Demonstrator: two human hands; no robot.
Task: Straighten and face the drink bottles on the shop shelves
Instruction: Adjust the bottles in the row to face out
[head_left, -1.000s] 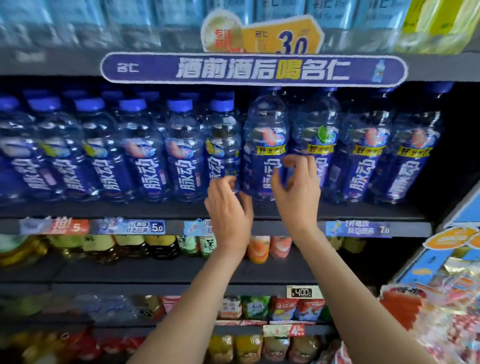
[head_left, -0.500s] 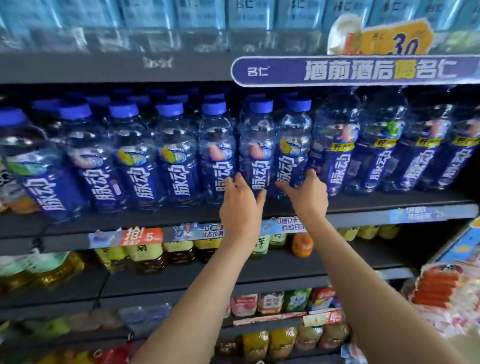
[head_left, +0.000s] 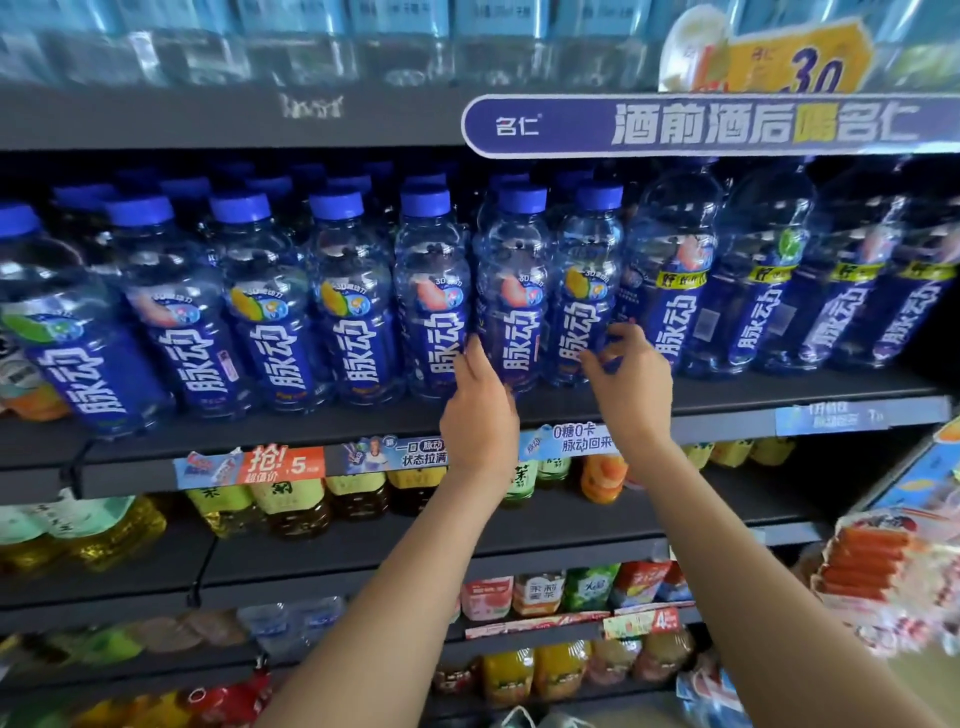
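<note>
A long row of blue-capped drink bottles with dark blue labels stands on the dark middle shelf (head_left: 727, 400). My left hand (head_left: 480, 410) reaches up with fairly straight fingers and touches the lower left side of a peach-label bottle (head_left: 511, 291). Just to its right, my right hand (head_left: 631, 379) curls its fingers and thumb round the lower right part of a yellow-fruit-label bottle (head_left: 589, 270). Both bottles stand upright with their labels facing out. Larger bottles (head_left: 675, 280) of the same drink stand to the right, their caps hidden behind a blue banner (head_left: 701, 127).
Water bottles fill the shelf above. Tea and juice bottles (head_left: 291, 499) stand on the shelf below, with small pouches and cartons (head_left: 540, 592) lower down. Price tags (head_left: 280, 465) line the shelf edge. A rack of packaged snacks (head_left: 872, 571) juts out at the right.
The view has swung left along the shelf. Both hands have left the large bottles and moved left to the smaller ones, and the right hand's fingers have curled.
</note>
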